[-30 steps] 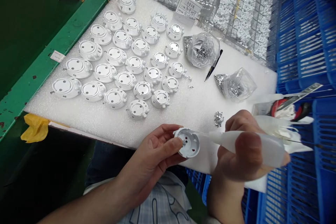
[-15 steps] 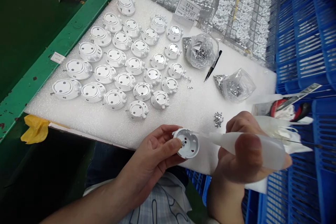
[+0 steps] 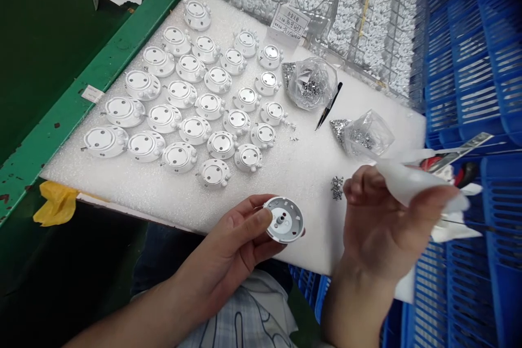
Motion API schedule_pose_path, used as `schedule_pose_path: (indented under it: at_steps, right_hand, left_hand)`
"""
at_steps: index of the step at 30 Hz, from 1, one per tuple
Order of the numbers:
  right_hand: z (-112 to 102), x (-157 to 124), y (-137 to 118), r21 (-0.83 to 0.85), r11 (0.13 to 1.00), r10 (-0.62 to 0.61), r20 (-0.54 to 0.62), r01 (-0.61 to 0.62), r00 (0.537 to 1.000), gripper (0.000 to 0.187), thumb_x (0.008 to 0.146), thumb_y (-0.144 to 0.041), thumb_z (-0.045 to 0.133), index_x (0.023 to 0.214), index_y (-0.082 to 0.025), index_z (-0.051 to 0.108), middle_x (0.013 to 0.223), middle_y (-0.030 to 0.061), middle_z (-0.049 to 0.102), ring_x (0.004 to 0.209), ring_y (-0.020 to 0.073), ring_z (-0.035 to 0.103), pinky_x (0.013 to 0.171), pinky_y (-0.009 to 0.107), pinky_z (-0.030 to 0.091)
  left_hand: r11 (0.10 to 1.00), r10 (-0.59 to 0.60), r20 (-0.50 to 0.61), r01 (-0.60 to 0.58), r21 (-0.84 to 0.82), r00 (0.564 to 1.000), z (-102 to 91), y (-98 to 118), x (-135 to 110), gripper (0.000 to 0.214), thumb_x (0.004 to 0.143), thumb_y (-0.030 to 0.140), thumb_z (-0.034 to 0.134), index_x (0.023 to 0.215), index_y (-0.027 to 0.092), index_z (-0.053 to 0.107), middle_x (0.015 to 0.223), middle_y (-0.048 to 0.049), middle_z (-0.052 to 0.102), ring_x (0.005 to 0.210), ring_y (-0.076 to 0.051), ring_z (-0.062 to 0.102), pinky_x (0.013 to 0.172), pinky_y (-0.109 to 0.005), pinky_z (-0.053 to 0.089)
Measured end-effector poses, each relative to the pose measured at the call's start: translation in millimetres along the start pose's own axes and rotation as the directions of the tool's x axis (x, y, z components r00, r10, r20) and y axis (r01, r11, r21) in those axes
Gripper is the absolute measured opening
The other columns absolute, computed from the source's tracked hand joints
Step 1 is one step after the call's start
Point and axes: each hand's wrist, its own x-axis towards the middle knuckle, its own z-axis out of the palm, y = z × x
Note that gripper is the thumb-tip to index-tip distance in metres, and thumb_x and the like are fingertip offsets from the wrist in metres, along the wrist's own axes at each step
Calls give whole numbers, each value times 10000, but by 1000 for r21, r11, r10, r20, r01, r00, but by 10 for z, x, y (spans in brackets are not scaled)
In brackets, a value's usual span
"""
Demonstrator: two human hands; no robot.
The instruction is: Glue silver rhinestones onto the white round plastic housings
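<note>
At far left, a green bench rail point(image 3: 61, 114) runs along the left edge of the worktop, and a yellow cloth point(image 3: 57, 205) pokes out below its near left corner. The white foam worktop point(image 3: 318, 228) carries rows of round white caps point(image 3: 145, 147) across its left half, more than two dozen, lying face up, each with small round knobs along its rim. At the near edge, the left hand point(image 3: 232, 244) is closed around a single white cap point(image 3: 284, 219), whose hollow underside and central post face up, and no knobs can be seen on it from here. Right of the rows lie a slim black pair of tweezers point(image 3: 328, 106), two clear plastic bags point(image 3: 310, 84) of silvery studs, and a small loose heap of studs point(image 3: 336, 188). The right hand point(image 3: 379, 217) is raised, pinching a white plastic cone point(image 3: 408, 180) between thumb and fingers, clear of the cap. Blue plastic crates point(image 3: 460, 65) fill the far right.
</note>
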Motion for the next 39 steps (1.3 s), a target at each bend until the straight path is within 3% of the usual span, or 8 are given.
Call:
schedule_pose_path:
  at_steps: [5,16,19,23,26,27,31,39]
  right_hand:
    - [-57,-63,55,-274,959,106,129,-67,986,273,840,-452,768,997,-230,743,1033,50,720,997,212,659,870,348,499]
    - [48,-49,159,-740,646,7,251,187,968,184,856,-351,710,1002,-239,714,1029,28,767,881,201,714,832,344,551]
    - [-37,-100,-27,-743,623,36,337,242,941,427,834,-392,756,1226,-243,678,1236,69,733,1118,254,689,978,420,544]
    - [-442,-144,-319,-682,696,-259,53,224,965,464,789,-356,827,1236,-288,721,1080,44,745,933,264,704,891,476,557]
    - [-840,-43,-348,-729,610,-695,-304,311,651,182,706,-302,884,872,-307,811,780,8,669,650,204,564,726,440,510]
    - [-955,6,-321,-747,595,-707,-312,296,635,209,684,-311,896,874,-305,812,760,3,652,620,188,531,710,428,495]
    - [-1192,131,-157,-816,570,-501,-255,93,827,360,757,-422,830,1030,-195,774,775,14,660,644,182,565,691,384,482]
    - [-1345,138,-99,-819,573,-433,-274,28,859,338,808,-557,748,836,-226,683,767,21,628,706,222,603,711,411,488]
  left_hand:
    - [1000,2,1,-2,-20,1000,8,9,12,349,773,324,904,1020,177,706,930,-10,730,857,-137,685,770,-206,551]
    - [1000,11,3,-11,-13,1000,0,16,-7,340,758,314,913,1011,185,725,939,-8,721,878,-150,676,787,-225,553]
    - [1000,18,-20,-17,6,1000,6,18,-13,324,761,324,912,1003,189,745,956,-8,735,906,-156,688,813,-222,562]
    - [999,26,-3,-25,26,1000,-15,6,1,303,765,346,914,992,216,760,971,0,756,929,-148,712,808,-192,575]
    - [999,22,-16,-22,31,1000,-25,-5,26,337,727,360,940,985,230,767,977,3,769,923,-146,714,799,-176,581]
    - [999,22,-28,-21,35,999,-25,-8,35,354,710,363,950,984,231,769,978,3,771,916,-145,711,788,-171,582]
    - [995,37,-66,-31,90,997,-19,-18,54,373,719,386,941,1009,222,774,979,-21,767,932,-163,702,787,-182,589]
    - [997,42,-39,-40,68,998,-2,-32,38,357,735,352,935,1009,211,756,949,-8,751,886,-144,706,777,-182,581]
